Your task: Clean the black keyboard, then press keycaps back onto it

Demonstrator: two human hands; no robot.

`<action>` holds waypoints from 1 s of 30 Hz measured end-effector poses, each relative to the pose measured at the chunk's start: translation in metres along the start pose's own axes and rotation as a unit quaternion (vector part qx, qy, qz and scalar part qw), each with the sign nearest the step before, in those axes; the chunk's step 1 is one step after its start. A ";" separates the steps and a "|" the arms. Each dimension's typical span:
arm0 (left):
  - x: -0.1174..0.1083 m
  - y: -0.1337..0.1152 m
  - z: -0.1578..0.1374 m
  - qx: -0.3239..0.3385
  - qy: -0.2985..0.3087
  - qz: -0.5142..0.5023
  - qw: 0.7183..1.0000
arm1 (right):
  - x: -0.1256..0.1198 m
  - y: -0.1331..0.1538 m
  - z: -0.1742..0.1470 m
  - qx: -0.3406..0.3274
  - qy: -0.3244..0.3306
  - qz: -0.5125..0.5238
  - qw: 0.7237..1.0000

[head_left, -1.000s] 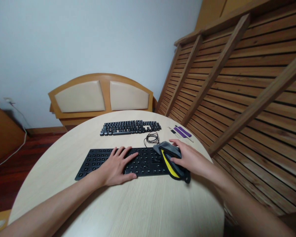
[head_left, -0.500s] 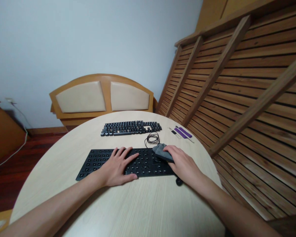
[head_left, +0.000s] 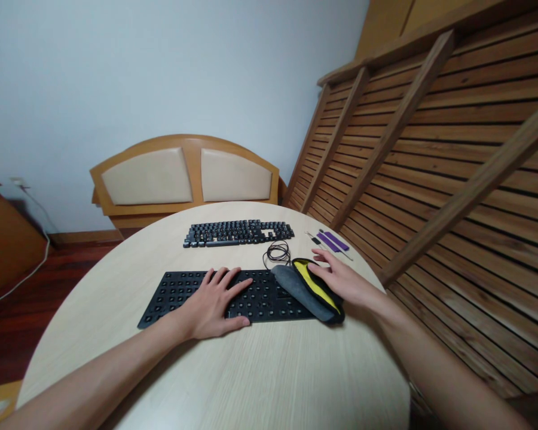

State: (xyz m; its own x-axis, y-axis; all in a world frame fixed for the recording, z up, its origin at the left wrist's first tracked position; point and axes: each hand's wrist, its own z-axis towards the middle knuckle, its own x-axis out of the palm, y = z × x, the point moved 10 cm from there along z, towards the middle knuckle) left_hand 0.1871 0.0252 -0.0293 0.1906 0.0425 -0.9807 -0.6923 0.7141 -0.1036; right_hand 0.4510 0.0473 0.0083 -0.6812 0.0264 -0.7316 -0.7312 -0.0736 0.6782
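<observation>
A black keyboard [head_left: 269, 301] with its keycaps off lies on the round table, showing rows of bare switches. My left hand [head_left: 217, 303] rests flat on its middle, fingers spread. Over the keyboard's right end is a grey cleaning cloth [head_left: 296, 289] with a yellow inner side and a dark edge, partly folded. My right hand [head_left: 334, 275] grips the cloth's upper right edge, thumb on the yellow side. The cloth hides the keyboard's right corner.
Loose black keycaps [head_left: 237, 233] lie in keyboard order toward the table's far side. A coiled black cable [head_left: 278, 252] sits behind the keyboard. Purple-handled tools [head_left: 332, 240] lie at the right. A wooden slatted frame [head_left: 430, 179] leans beside the table [head_left: 233, 382].
My right hand has shifted slightly right, and the cloth, earlier bunched under it, is now opened out with its yellow side showing. My left hand stays in place.
</observation>
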 end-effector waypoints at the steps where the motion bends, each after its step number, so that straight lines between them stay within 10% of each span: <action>1: 0.000 0.000 0.000 0.000 0.001 0.001 1.000 | -0.003 0.008 -0.004 -0.017 -0.015 -0.031 0.999; 9: 0.000 -0.001 0.000 0.005 -0.006 -0.004 1.000 | 0.032 0.046 -0.037 -0.082 -0.020 -0.283 0.955; 18: 0.000 0.000 0.000 -0.003 0.003 0.004 1.000 | 0.034 0.038 -0.024 -0.114 0.036 -0.238 0.964; 22: 0.001 0.001 0.000 -0.003 0.006 -0.003 1.000 | -0.005 0.024 0.008 -0.107 0.024 -0.128 0.986; 30: 0.001 -0.001 0.000 -0.012 0.022 -0.006 1.000 | -0.130 -0.012 0.107 -0.034 -0.206 -0.187 0.960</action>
State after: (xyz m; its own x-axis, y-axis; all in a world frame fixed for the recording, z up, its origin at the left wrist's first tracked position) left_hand 0.1877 0.0245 -0.0302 0.1684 0.0041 -0.9857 -0.7066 0.6977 -0.1178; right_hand 0.5446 0.1509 0.1027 -0.3381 0.4551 -0.8237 -0.9328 -0.0462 0.3574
